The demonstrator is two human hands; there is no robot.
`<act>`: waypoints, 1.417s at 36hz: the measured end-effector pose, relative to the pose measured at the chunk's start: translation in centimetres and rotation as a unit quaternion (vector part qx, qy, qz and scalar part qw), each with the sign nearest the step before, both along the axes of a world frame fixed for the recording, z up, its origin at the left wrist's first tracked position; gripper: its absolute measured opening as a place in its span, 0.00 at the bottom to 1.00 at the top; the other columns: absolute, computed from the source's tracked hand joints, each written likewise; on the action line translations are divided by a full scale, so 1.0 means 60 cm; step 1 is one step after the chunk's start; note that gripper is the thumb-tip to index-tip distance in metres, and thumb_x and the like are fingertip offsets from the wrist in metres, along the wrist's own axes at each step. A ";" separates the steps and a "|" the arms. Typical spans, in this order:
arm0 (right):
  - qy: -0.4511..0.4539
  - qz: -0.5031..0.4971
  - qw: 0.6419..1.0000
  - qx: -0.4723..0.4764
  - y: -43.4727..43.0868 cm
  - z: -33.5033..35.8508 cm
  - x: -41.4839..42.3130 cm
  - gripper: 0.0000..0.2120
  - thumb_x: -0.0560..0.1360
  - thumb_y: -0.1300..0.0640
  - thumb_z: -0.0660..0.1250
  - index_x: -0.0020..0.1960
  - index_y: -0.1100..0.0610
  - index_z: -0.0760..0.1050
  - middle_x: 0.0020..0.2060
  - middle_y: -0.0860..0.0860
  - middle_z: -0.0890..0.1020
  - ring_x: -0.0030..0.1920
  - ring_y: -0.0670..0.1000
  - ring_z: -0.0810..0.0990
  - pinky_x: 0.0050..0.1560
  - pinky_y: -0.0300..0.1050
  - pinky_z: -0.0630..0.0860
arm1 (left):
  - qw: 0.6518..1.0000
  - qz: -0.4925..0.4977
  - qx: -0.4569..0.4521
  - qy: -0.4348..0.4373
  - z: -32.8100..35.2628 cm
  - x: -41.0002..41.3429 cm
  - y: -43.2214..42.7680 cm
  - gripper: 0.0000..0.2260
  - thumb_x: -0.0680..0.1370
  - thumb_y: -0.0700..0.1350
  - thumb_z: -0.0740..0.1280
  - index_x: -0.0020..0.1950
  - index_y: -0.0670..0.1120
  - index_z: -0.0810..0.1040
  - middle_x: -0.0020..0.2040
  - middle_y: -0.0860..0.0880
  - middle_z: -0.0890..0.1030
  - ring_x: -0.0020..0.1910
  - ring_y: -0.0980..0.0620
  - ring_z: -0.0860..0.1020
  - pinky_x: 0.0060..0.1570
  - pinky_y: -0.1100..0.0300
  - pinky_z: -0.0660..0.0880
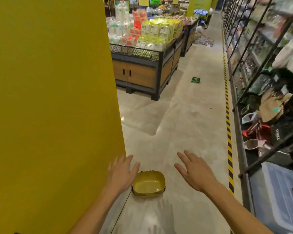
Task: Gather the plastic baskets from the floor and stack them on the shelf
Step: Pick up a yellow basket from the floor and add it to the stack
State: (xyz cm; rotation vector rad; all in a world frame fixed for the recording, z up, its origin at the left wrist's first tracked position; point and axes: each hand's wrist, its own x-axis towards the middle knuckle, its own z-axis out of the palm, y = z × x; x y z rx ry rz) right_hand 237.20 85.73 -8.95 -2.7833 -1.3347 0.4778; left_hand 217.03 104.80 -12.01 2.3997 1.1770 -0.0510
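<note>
Both hands reach forward, fingers spread and holding nothing, the left hand (pixel 120 173) by the yellow wall (pixel 54 98), the right hand (pixel 195 171) well apart from it. The left hand hides the left corner of the 1 basket (pixel 148 184) in sight, so I cannot tell if it touches, and the goods on the shelf (pixel 260 65) to the right are blurred. The basket is mustard-yellow, round-cornered, with thin dark handles at its rim, upright on the floor (pixel 184 115) beside the wall.

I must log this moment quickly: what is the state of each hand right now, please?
Left hand: open, fingers spread, holding nothing.
Right hand: open, fingers spread, holding nothing.
</note>
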 end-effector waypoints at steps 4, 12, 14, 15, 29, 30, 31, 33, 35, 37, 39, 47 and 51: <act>0.016 -0.009 1.000 -0.002 0.056 -0.015 0.051 0.40 0.74 0.29 0.34 0.83 0.44 0.49 0.83 0.50 0.53 0.82 0.54 0.54 0.80 0.54 0.52 | 1.000 -0.004 -0.013 0.004 -0.022 0.049 0.064 0.29 0.82 0.66 0.49 0.80 0.55 0.63 0.81 0.47 0.63 0.81 0.45 0.56 0.77 0.44 0.54; 0.070 -0.005 0.997 -0.003 0.141 -0.081 0.157 0.31 0.83 0.35 0.46 0.83 0.45 0.52 0.82 0.52 0.55 0.81 0.54 0.55 0.80 0.55 0.55 | 0.997 0.017 -0.071 0.000 -0.069 0.128 0.134 0.27 0.83 0.63 0.52 0.79 0.51 0.66 0.78 0.47 0.67 0.77 0.45 0.64 0.73 0.48 0.62; 0.088 0.000 0.996 -0.006 0.158 -0.104 0.186 0.31 0.83 0.35 0.46 0.83 0.45 0.52 0.82 0.52 0.56 0.81 0.54 0.56 0.80 0.54 0.56 | 0.996 0.032 -0.085 -0.001 -0.090 0.149 0.146 0.27 0.84 0.62 0.52 0.79 0.51 0.66 0.78 0.47 0.67 0.77 0.46 0.64 0.74 0.49 0.62; 0.098 0.002 0.995 -0.007 0.165 -0.116 0.200 0.31 0.83 0.35 0.46 0.83 0.45 0.52 0.82 0.51 0.56 0.81 0.54 0.56 0.80 0.54 0.56 | 0.995 0.040 -0.094 0.001 -0.100 0.159 0.151 0.27 0.84 0.62 0.52 0.79 0.51 0.66 0.79 0.47 0.66 0.78 0.46 0.63 0.74 0.50 0.61; 0.280 -0.034 0.959 0.005 0.249 -0.404 0.353 0.31 0.83 0.37 0.50 0.82 0.49 0.54 0.81 0.47 0.60 0.81 0.48 0.57 0.79 0.47 0.54 | 0.944 0.193 -0.260 -0.058 -0.337 0.293 0.208 0.29 0.82 0.63 0.55 0.79 0.50 0.65 0.79 0.49 0.65 0.78 0.49 0.63 0.76 0.57 0.59; 0.295 -0.045 0.954 -0.002 0.249 -0.435 0.356 0.31 0.83 0.37 0.49 0.82 0.48 0.54 0.81 0.46 0.60 0.80 0.47 0.57 0.79 0.46 0.54 | 0.942 0.197 -0.266 -0.053 -0.367 0.295 0.210 0.28 0.83 0.63 0.54 0.79 0.50 0.65 0.78 0.50 0.66 0.77 0.51 0.64 0.75 0.61 0.59; 0.309 -0.056 0.949 -0.008 0.248 -0.469 0.357 0.31 0.83 0.37 0.49 0.83 0.48 0.54 0.81 0.46 0.59 0.80 0.47 0.58 0.79 0.46 0.54 | 0.937 0.207 -0.278 -0.051 -0.400 0.294 0.211 0.25 0.84 0.59 0.55 0.78 0.49 0.66 0.76 0.52 0.68 0.73 0.55 0.66 0.71 0.69 0.59; 0.332 -0.077 0.940 -0.016 0.247 -0.541 0.357 0.32 0.83 0.36 0.49 0.83 0.48 0.53 0.81 0.46 0.59 0.80 0.47 0.59 0.78 0.44 0.54 | 0.930 0.217 -0.292 -0.051 -0.469 0.295 0.213 0.20 0.86 0.51 0.56 0.77 0.47 0.67 0.71 0.54 0.70 0.68 0.60 0.66 0.64 0.75 0.57; 0.343 -0.091 0.935 -0.023 0.244 -0.613 0.355 0.32 0.82 0.36 0.50 0.83 0.48 0.53 0.81 0.46 0.60 0.79 0.48 0.60 0.77 0.42 0.54 | 0.928 0.221 -0.295 -0.047 -0.540 0.294 0.216 0.22 0.85 0.54 0.55 0.78 0.50 0.66 0.73 0.56 0.69 0.71 0.60 0.65 0.67 0.69 0.56; 0.354 -0.103 0.929 -0.029 0.241 -0.687 0.352 0.32 0.82 0.36 0.50 0.83 0.49 0.54 0.80 0.47 0.61 0.79 0.48 0.60 0.76 0.42 0.54 | 0.924 0.230 -0.303 -0.046 -0.616 0.286 0.220 0.24 0.85 0.58 0.55 0.80 0.53 0.64 0.75 0.58 0.67 0.72 0.61 0.63 0.70 0.65 0.56; 0.367 -0.115 0.923 -0.027 0.238 -0.762 0.352 0.32 0.82 0.36 0.50 0.83 0.48 0.55 0.80 0.46 0.61 0.79 0.48 0.60 0.76 0.42 0.55 | 0.912 0.259 -0.314 -0.051 -0.691 0.279 0.227 0.25 0.84 0.59 0.55 0.81 0.54 0.61 0.77 0.59 0.64 0.75 0.60 0.62 0.70 0.63 0.55; 0.397 -0.192 0.898 0.008 0.252 -1.039 0.362 0.31 0.82 0.36 0.51 0.83 0.45 0.53 0.80 0.47 0.62 0.78 0.51 0.64 0.77 0.50 0.60 | 0.890 0.317 -0.325 -0.035 -0.957 0.272 0.258 0.30 0.82 0.64 0.54 0.82 0.54 0.59 0.79 0.50 0.65 0.77 0.48 0.64 0.74 0.51 0.59; 0.416 -0.234 0.878 0.037 0.266 -1.141 0.368 0.33 0.81 0.36 0.50 0.83 0.46 0.52 0.80 0.49 0.63 0.77 0.52 0.65 0.71 0.45 0.62 | 0.889 0.316 -0.329 -0.046 -1.073 0.257 0.269 0.32 0.81 0.68 0.52 0.81 0.53 0.62 0.79 0.51 0.66 0.78 0.49 0.63 0.75 0.50 0.58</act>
